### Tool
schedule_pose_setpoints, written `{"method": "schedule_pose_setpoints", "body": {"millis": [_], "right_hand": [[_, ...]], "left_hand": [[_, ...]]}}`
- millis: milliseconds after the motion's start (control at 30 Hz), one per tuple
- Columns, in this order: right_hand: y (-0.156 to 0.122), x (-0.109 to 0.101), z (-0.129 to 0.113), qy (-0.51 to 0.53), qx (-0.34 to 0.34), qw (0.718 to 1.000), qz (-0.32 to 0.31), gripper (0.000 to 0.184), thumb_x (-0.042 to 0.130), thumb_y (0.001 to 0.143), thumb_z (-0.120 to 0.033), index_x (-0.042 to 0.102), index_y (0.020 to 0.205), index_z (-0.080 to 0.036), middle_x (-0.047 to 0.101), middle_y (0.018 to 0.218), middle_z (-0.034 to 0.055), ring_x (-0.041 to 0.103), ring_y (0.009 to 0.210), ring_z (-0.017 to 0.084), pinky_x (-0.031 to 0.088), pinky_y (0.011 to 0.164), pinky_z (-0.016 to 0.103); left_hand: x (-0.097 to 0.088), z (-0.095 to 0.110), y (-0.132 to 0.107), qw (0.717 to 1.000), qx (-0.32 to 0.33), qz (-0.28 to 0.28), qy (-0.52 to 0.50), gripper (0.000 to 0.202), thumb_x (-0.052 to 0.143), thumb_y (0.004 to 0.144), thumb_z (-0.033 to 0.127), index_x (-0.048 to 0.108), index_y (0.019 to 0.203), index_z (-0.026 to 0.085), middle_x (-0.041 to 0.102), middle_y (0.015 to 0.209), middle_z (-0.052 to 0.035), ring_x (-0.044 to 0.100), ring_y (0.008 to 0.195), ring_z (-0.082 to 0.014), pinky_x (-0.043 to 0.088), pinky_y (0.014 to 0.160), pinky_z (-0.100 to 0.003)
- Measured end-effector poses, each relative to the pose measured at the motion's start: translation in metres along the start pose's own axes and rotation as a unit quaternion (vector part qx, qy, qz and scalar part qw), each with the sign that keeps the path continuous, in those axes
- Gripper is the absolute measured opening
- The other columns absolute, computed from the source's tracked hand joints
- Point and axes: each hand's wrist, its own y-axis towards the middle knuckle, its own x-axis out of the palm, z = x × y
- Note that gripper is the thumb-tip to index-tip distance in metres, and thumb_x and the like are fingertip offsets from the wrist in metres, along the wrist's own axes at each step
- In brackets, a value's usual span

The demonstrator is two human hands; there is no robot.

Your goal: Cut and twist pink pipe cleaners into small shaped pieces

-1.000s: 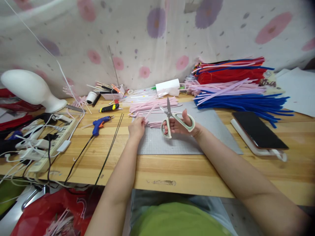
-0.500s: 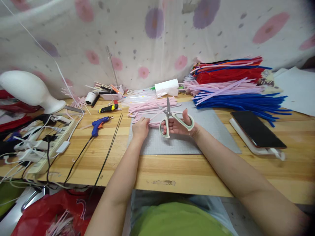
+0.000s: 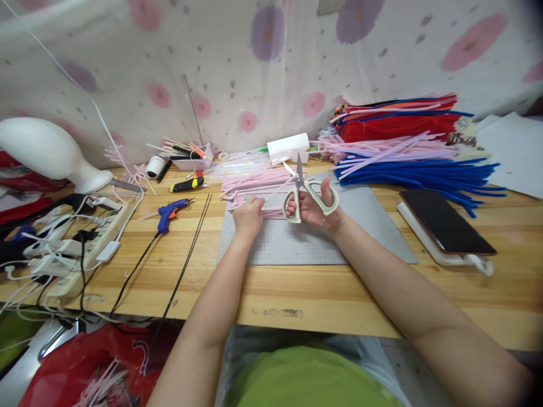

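My right hand (image 3: 313,208) grips a pair of scissors (image 3: 299,180) with pale green and white handles, and their blades stand apart, pointing away from me. My left hand (image 3: 249,217) is closed on a pink pipe cleaner (image 3: 274,195), whose free end reaches up to the right, close to the scissor blades. Whether the blades touch it I cannot tell. Both hands are over a grey cutting mat (image 3: 292,249). Just beyond my left hand lies a bundle of pink pipe cleaners (image 3: 254,181).
Blue pipe cleaners (image 3: 416,175) and red pipe cleaners (image 3: 394,129) are piled at the back right, above a phone (image 3: 447,221). To the left lie a glue gun (image 3: 170,213), a utility knife (image 3: 186,184), thin dark rods (image 3: 189,254) and a cabled power strip (image 3: 91,254). A white foam head (image 3: 46,150) stands far left.
The scissors and my right hand have shifted a little away from me and to the right. My left hand has moved slightly right and away too, still pinching the pink pipe cleaner.
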Motion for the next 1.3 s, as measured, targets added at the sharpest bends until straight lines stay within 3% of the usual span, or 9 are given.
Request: {"method": "schedule_pose_setpoints", "body": {"millis": [167, 300, 567, 633, 767, 867, 1000, 1167, 1300], "right_hand": [[0.000, 0.007, -0.001, 0.009, 0.049, 0.999, 0.009, 0.021, 0.051, 0.078, -0.037, 0.049, 0.075, -0.016, 0.037, 0.059, -0.0034, 0.034, 0.046, 0.006, 0.033, 0.041, 0.018], [0.002, 0.003, 0.000, -0.017, 0.065, 0.998, 0.008, 0.018, 0.058, 0.071, -0.024, 0.042, 0.068, -0.016, 0.023, 0.054, -0.0077, 0.018, 0.040, 0.003, 0.015, 0.034, 0.012], [-0.003, -0.005, -0.017, -0.200, -0.043, 0.976, 0.079, 0.043, 0.049, 0.070, -0.061, 0.048, 0.077, -0.018, 0.041, 0.064, -0.0023, 0.040, 0.052, 0.008, 0.038, 0.048, 0.022], [-0.008, -0.016, -0.030, -0.340, -0.064, 0.921, 0.181, 0.042, 0.053, 0.068, -0.059, 0.048, 0.078, -0.019, 0.046, 0.066, -0.0011, 0.044, 0.055, 0.010, 0.040, 0.053, 0.025], [-0.022, -0.049, -0.056, -0.655, -0.007, 0.653, 0.381, 0.032, 0.059, 0.065, -0.046, 0.055, 0.077, -0.017, 0.058, 0.073, 0.0053, 0.053, 0.068, 0.018, 0.040, 0.061, 0.028], [-0.032, -0.067, -0.064, -0.739, 0.096, 0.516, 0.423, 0.029, 0.055, 0.068, -0.043, 0.060, 0.076, -0.015, 0.063, 0.080, 0.0132, 0.058, 0.078, 0.025, 0.040, 0.064, 0.031], [-0.035, -0.070, -0.059, -0.746, 0.144, 0.466, 0.453, 0.034, 0.055, 0.068, -0.041, 0.060, 0.084, -0.012, 0.063, 0.089, 0.0196, 0.059, 0.084, 0.029, 0.042, 0.066, 0.034], [-0.027, -0.065, -0.046, -0.722, 0.054, 0.464, 0.511, 0.056, 0.060, 0.065, -0.035, 0.042, 0.110, -0.006, 0.060, 0.093, 0.0212, 0.058, 0.082, 0.028, 0.043, 0.067, 0.036], [-0.023, -0.071, -0.036, -0.746, 0.015, 0.460, 0.480, 0.041, 0.054, 0.070, -0.025, 0.042, 0.106, -0.010, 0.057, 0.098, 0.0198, 0.056, 0.087, 0.028, 0.042, 0.073, 0.037]], "left_hand": [[0.000, -0.003, 0.001, 1.000, -0.019, 0.001, 0.003, 0.028, 0.038, 0.085, 0.023, 0.061, 0.100, 0.027, 0.062, 0.094, -0.0028, 0.056, 0.080, -0.0162, 0.033, 0.059, -0.028], [0.000, -0.004, 0.001, 1.000, -0.023, 0.005, 0.004, 0.029, 0.038, 0.085, 0.022, 0.062, 0.101, 0.027, 0.062, 0.094, -0.0033, 0.056, 0.080, -0.0165, 0.033, 0.060, -0.027], [-0.005, -0.010, 0.000, 0.998, -0.064, 0.005, 0.017, 0.026, 0.039, 0.084, 0.024, 0.062, 0.096, 0.026, 0.061, 0.095, -0.0034, 0.055, 0.081, -0.0164, 0.032, 0.060, -0.027], [-0.006, -0.012, -0.001, 0.997, -0.076, -0.003, 0.023, 0.026, 0.040, 0.084, 0.025, 0.062, 0.096, 0.026, 0.061, 0.096, -0.0033, 0.055, 0.081, -0.0165, 0.032, 0.059, -0.027], [-0.006, -0.007, -0.001, 0.996, -0.077, -0.022, 0.039, 0.026, 0.040, 0.084, 0.027, 0.061, 0.099, 0.026, 0.060, 0.099, -0.0044, 0.055, 0.081, -0.0169, 0.033, 0.061, -0.027], [-0.003, 0.002, 0.000, 0.997, -0.043, -0.039, 0.043, 0.029, 0.038, 0.085, 0.025, 0.059, 0.104, 0.027, 0.060, 0.099, -0.0049, 0.055, 0.084, -0.0167, 0.033, 0.062, -0.027], [0.003, 0.010, -0.001, 0.998, -0.002, -0.051, 0.045, 0.027, 0.039, 0.084, 0.024, 0.061, 0.099, 0.027, 0.061, 0.094, -0.0047, 0.056, 0.083, -0.0171, 0.035, 0.062, -0.027], [0.006, 0.005, -0.002, 0.999, 0.009, -0.032, 0.012, 0.027, 0.041, 0.083, 0.024, 0.061, 0.101, 0.024, 0.062, 0.093, -0.0053, 0.057, 0.085, -0.0189, 0.039, 0.067, -0.029], [0.006, -0.001, -0.004, 0.995, 0.066, 0.013, -0.068, 0.034, 0.047, 0.081, 0.030, 0.056, 0.112, 0.019, 0.058, 0.107, -0.0079, 0.052, 0.099, -0.0193, 0.039, 0.086, -0.032]]}}
